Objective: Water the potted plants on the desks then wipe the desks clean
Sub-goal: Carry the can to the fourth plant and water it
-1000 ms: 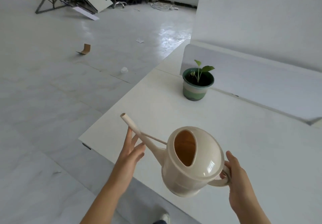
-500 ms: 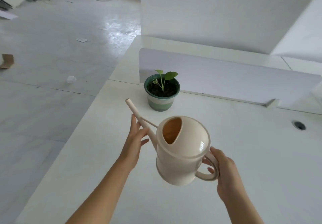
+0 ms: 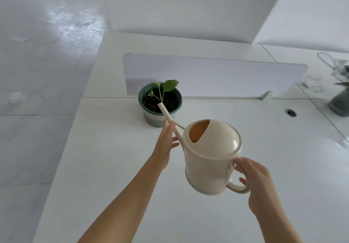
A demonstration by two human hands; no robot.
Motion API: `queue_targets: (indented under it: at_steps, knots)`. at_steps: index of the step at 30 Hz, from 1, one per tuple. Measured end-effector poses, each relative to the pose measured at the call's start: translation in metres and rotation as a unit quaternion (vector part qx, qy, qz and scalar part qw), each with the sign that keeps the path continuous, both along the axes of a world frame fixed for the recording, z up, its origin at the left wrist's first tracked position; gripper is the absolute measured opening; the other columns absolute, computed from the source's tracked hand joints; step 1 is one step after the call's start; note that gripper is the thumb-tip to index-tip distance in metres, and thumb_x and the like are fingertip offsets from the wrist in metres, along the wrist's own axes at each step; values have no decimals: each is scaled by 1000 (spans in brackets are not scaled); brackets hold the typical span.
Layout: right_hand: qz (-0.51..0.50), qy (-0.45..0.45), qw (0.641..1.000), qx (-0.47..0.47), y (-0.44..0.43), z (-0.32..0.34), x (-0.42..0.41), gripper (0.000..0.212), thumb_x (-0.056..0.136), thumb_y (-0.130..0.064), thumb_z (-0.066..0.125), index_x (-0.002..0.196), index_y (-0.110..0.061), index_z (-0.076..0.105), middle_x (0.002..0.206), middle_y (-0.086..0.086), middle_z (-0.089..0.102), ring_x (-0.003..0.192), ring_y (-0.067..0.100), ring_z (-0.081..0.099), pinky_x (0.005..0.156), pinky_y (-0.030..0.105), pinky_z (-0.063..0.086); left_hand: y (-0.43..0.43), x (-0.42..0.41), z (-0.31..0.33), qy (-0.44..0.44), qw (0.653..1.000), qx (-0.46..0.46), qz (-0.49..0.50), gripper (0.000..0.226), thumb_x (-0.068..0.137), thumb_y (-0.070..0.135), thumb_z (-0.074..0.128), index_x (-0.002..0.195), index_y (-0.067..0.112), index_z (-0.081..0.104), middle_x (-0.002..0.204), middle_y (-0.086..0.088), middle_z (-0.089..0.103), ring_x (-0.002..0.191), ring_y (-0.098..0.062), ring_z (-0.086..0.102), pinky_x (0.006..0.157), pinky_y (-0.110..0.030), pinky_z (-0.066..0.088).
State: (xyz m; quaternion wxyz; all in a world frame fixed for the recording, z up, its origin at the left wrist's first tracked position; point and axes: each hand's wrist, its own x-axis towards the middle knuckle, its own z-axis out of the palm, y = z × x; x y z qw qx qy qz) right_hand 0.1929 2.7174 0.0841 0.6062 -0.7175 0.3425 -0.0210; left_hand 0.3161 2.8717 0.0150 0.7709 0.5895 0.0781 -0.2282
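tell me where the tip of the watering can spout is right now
In the head view, the spout tip sits centre-left, over the soil of the green pot by the seedling stem, ahead of the left hand that steadies the spout.

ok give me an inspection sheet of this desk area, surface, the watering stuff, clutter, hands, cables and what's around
Surface: white desk, bare and dry-looking; round cable port at right.
Job's things: cream watering can held tilted above the desk, spout tip over the soil of the green potted plant; no water stream visible. No wiping cloth seen.
Clutter: nothing seen on this desk.
Hands: right hand grips the can's handle; left hand steadies the spout with its fingers.
Cables: loose cables on the far right desk.
Surroundings: white divider panel behind the pot; second plant at right edge; scraps on the floor.
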Motion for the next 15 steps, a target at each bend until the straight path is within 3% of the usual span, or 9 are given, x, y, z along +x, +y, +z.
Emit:
queue_targets:
  at_steps: [2, 4, 5, 6, 7, 8, 12, 15]
  knots:
    - [-11, 5, 1000, -19, 1, -3, 0, 27, 88, -9, 50, 80, 17, 54, 99, 42, 45, 112, 49, 42, 55, 27, 39, -3, 3, -2, 12, 1000, -9, -5, 52, 97, 41, 34, 145, 34, 17, 106, 22, 47, 106, -23, 56, 104, -47, 40]
    - [-24, 1, 999, -37, -1, -3, 0, 37, 88, -9, 52, 90, 27, 46, 104, 45, 45, 111, 54, 40, 66, 35, 38, -7, 6, -2, 21, 1000, -20, -5, 51, 97, 41, 34, 145, 33, 20, 102, 22, 46, 100, -18, 57, 104, -47, 41]
    - [-30, 2, 999, -45, -2, -3, 1, 39, 88, -9, 53, 92, 29, 44, 103, 46, 44, 109, 57, 39, 78, 31, 22, -9, 7, -3, 26, 999, -27, -5, 50, 97, 43, 33, 144, 31, 22, 103, 21, 47, 98, -15, 58, 104, -46, 41]
    - [-36, 4, 998, -51, -3, -2, 2, 40, 88, -9, 54, 92, 29, 43, 103, 47, 44, 108, 57, 39, 81, 59, 43, -12, 9, -4, 29, 999, -32, -8, 51, 96, 45, 31, 145, 30, 24, 104, 21, 48, 96, -13, 58, 103, -44, 42]
    - [-41, 2, 998, -53, -3, -2, 3, 41, 88, -10, 54, 91, 30, 42, 102, 45, 45, 107, 56, 40, 65, 38, 38, -14, 10, -5, 31, 999, -36, -11, 50, 96, 46, 29, 143, 29, 26, 104, 20, 48, 95, -12, 58, 101, -42, 43]
    - [-50, -5, 997, -50, -3, -1, 3, 42, 87, -11, 55, 88, 29, 43, 103, 42, 48, 108, 53, 43, 63, 34, 34, -16, 11, -6, 30, 999, -37, -14, 47, 97, 46, 27, 140, 28, 28, 101, 21, 49, 94, -10, 57, 99, -40, 44]
    - [-75, -32, 997, -18, 1, 5, 4, 32, 87, -15, 58, 76, 15, 51, 123, 16, 54, 123, 25, 47, 83, 36, 37, -23, 16, -2, 33, 998, -37, -27, 24, 98, 45, 22, 115, 34, 35, 91, 23, 48, 89, -8, 56, 84, -31, 46]
    - [-85, -41, 995, -33, 5, 7, 4, 27, 87, -16, 58, 75, 8, 54, 125, 9, 50, 122, 23, 47, 88, 37, 35, -27, 19, 3, 25, 998, -41, -41, 26, 98, 44, 21, 88, 37, 43, 87, 21, 50, 88, -11, 56, 81, -27, 45]
